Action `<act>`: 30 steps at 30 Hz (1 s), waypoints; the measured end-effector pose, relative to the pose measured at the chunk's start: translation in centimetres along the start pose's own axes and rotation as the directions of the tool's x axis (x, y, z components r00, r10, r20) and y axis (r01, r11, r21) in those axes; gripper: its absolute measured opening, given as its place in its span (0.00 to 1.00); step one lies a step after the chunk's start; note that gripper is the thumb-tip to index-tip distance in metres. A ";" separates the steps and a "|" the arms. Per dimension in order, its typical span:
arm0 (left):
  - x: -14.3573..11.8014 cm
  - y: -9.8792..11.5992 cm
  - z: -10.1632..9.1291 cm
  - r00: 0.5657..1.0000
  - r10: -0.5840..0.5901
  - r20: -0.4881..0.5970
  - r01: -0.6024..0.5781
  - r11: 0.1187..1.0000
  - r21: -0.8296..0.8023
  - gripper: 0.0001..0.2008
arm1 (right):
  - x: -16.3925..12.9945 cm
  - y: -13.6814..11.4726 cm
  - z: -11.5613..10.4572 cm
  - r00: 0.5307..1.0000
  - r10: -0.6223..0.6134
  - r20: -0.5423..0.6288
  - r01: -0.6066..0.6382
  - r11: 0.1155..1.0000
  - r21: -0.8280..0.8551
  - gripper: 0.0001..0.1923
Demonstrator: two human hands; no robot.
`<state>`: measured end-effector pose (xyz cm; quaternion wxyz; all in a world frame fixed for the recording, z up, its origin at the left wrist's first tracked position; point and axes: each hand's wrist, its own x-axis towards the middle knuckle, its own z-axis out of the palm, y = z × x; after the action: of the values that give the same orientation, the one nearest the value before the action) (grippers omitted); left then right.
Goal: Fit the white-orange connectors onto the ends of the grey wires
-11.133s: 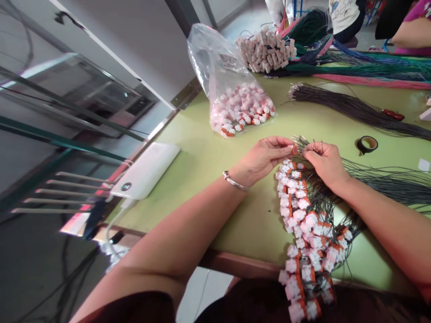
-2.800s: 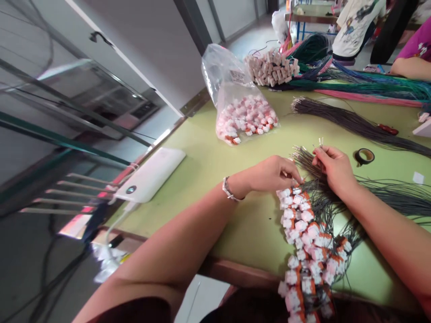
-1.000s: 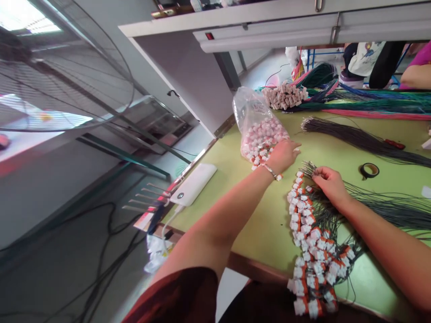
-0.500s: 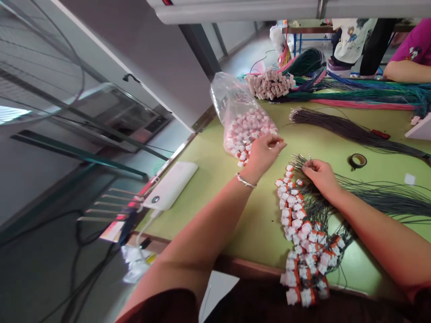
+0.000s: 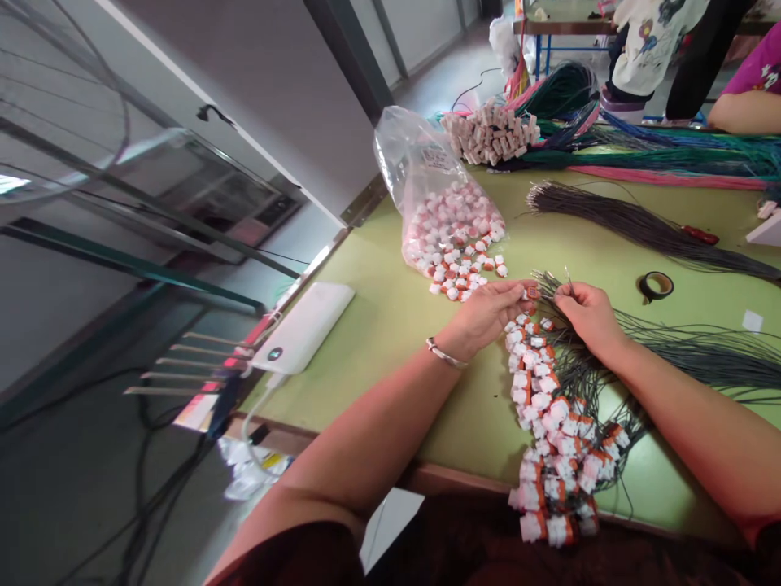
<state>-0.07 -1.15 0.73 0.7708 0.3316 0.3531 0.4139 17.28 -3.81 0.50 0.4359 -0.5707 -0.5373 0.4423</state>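
Note:
Between the thumb and fingers of my left hand [image 5: 491,313] is a small orange-and-white connector [image 5: 532,292]. Just to its right, my right hand [image 5: 586,313] pinches a dark wire [image 5: 569,278] whose metal-tipped end sticks up. More metal-tipped wire ends [image 5: 546,281] lie between the two hands. Below them, a long cluster of connectors on wires [image 5: 543,399] runs down to the table's front edge. Loose connectors [image 5: 464,268] spill from the mouth of a clear plastic bag [image 5: 396,159], beyond my left hand.
A roll of black tape [image 5: 656,286] and a bundle of dark wires [image 5: 622,218] lie to the right. Coloured wires [image 5: 647,159] with pale connectors [image 5: 491,134] stretch across the back. A white power bank [image 5: 308,325] rests near the left edge. A person's arm [image 5: 744,110] shows at far right.
My left hand has come from beside the bag toward my right hand, and a connector now shows in its fingers. My right hand stays at the wire ends. The view has shifted slightly.

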 end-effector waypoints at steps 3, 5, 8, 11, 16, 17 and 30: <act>0.0 -0.2 -0.2 1.000 -0.013 0.014 0.012 1.000 0.013 0.06 | 0.0 0.0 0.0 1.000 -0.017 0.010 0.017 1.000 -0.016 0.10; 0.0 -0.3 -0.3 1.000 -0.020 0.018 0.019 0.999 0.033 0.07 | -0.1 0.0 0.1 1.000 -0.026 0.007 0.027 0.999 -0.024 0.09; 0.0 -0.4 -0.3 1.000 -0.021 0.023 0.020 0.998 0.061 0.09 | -0.1 -0.1 0.1 0.999 -0.039 -0.005 0.039 0.999 -0.025 0.09; -0.1 -0.3 -0.2 0.999 -0.016 0.029 0.014 0.998 0.058 0.09 | -0.2 -0.2 0.1 0.999 -0.038 -0.010 0.038 0.999 -0.033 0.08; -0.2 -0.2 -0.1 0.999 -0.024 0.023 0.023 0.998 0.062 0.11 | -0.2 -0.2 0.2 0.999 -0.032 -0.018 0.031 0.997 -0.065 0.07; -0.2 -0.3 0.0 1.000 -0.019 0.023 0.017 0.997 0.072 0.11 | -0.2 -0.1 0.2 0.999 -0.030 -0.018 0.028 0.997 -0.070 0.07; 0.0 -1.1 0.2 0.964 0.254 0.075 -0.252 0.789 0.561 0.07 | 0.2 0.2 -0.1 0.997 -0.016 0.073 0.025 0.993 -0.115 0.05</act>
<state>0.57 -1.74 -0.03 0.5747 0.5883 0.4137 0.3904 17.46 -3.62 0.28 0.3870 -0.5733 -0.5832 0.4260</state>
